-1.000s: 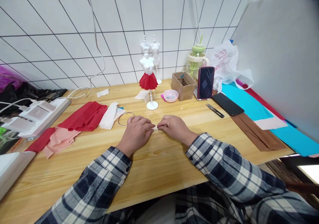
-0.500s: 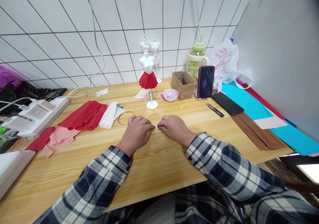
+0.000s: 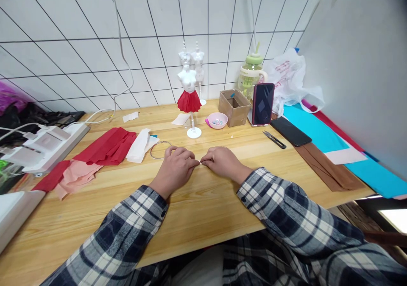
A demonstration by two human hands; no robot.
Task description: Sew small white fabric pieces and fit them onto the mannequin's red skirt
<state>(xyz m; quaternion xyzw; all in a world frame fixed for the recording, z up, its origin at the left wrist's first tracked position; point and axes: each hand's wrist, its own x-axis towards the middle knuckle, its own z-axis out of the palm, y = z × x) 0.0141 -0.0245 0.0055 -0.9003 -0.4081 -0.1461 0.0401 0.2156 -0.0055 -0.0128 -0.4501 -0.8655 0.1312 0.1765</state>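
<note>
Low over the middle of the table, my left hand (image 3: 178, 166) and my right hand (image 3: 221, 161) face each other with fingertips almost meeting. Both are closed in a pinch. A tiny whitish bit shows between the fingertips, too small to name. Just beyond my left hand lies a thin wire ring (image 3: 159, 149). Past the hands stands a small white dress form (image 3: 187, 81) wearing a red pleated skirt (image 3: 189, 102), with another white form (image 3: 198, 63) behind it. A pink bowl (image 3: 218, 121) of small beads sits to their right.
Red fabric (image 3: 108, 146), peach fabric (image 3: 78, 178) and white paper (image 3: 139, 146) lie at left, near a power strip (image 3: 52, 148). Thread snips (image 3: 274, 139), a black phone (image 3: 291, 131), a cardboard box (image 3: 234, 107), a propped phone (image 3: 263, 104), a bottle (image 3: 249, 76) and brown fabric (image 3: 330, 167) are at right.
The fingertips of my two hands have come slightly closer together, and less of the whitish bit shows between them. The other things stay in place.
</note>
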